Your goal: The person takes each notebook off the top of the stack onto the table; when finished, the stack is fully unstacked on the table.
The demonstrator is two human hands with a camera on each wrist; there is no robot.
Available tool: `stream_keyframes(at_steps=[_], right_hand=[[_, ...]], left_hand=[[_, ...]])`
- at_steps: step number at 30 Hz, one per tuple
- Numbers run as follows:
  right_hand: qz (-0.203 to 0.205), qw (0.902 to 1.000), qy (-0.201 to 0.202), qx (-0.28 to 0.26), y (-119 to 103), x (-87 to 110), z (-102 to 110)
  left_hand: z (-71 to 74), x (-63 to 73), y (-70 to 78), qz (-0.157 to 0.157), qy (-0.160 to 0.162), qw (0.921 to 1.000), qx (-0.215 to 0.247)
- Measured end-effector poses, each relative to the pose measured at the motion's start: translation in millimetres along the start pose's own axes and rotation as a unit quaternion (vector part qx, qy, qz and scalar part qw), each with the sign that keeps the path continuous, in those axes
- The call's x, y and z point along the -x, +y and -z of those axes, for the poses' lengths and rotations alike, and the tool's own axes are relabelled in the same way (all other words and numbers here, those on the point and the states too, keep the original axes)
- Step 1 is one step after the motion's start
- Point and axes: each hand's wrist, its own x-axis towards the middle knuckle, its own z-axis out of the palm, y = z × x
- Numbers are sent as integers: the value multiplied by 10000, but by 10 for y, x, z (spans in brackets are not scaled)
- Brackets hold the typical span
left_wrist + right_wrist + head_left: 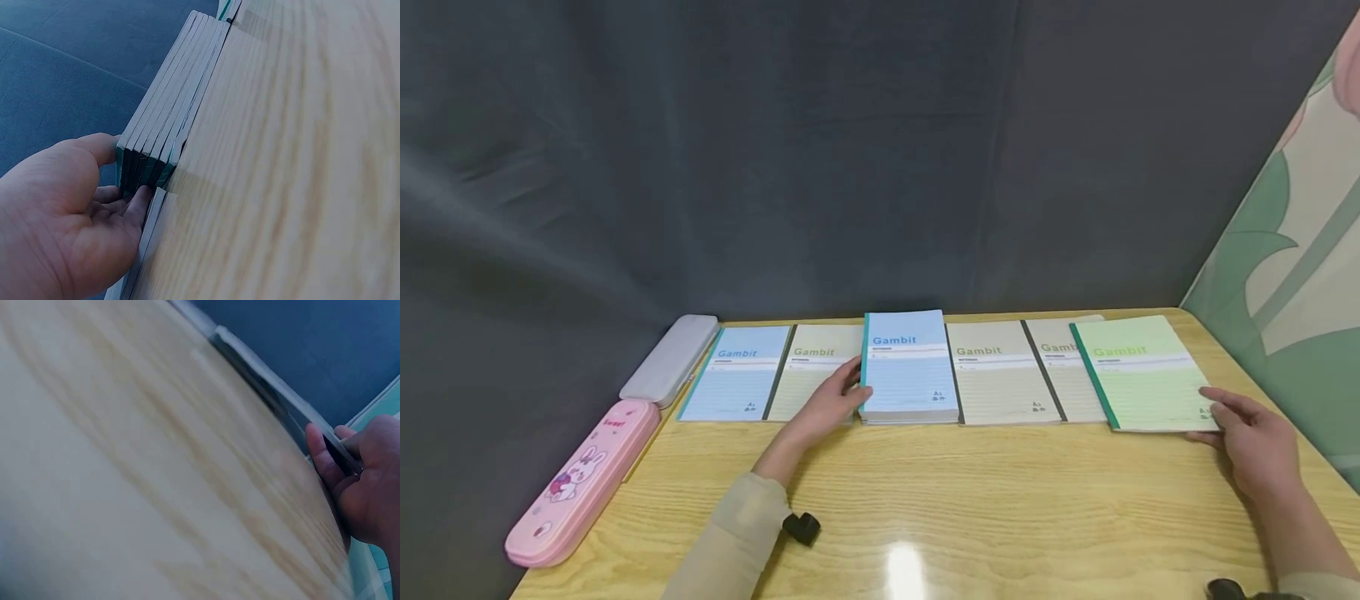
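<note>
In the head view, my left hand is at the spine side of a thick stack of notebooks with a blue cover on top. Its thumb lies on the top cover's edge, and the left wrist view shows the other fingers curled against the taped spines. My right hand pinches a green notebook by its lower right corner, thumb above and fingers beneath. This notebook is tilted and overlaps a beige notebook. In the right wrist view its thin edge is raised off the wood at the hand.
Left of the stack lie a blue notebook and a beige notebook; another beige notebook lies to its right. A grey case and a pink pencil case line the wooden table's left edge. A dark curtain hangs behind.
</note>
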Motion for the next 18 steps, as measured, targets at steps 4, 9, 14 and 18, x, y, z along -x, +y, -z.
stream_keyframes(at_steps=[4, 9, 14, 18], right_hand=[[200, 9988, 171, 414, 32, -53, 67], [276, 9962, 492, 669, 52, -108, 148], [282, 9898, 633, 1241, 27, -191, 191], [208, 9871, 712, 1421, 22, -247, 229]], left_hand=[[-2, 7, 26, 12, -39, 10000, 91], [-6, -22, -61, -34, 0, 10000, 14], [18, -34, -105, -94, 6, 10000, -19], [30, -36, -125, -127, -26, 9999, -60]])
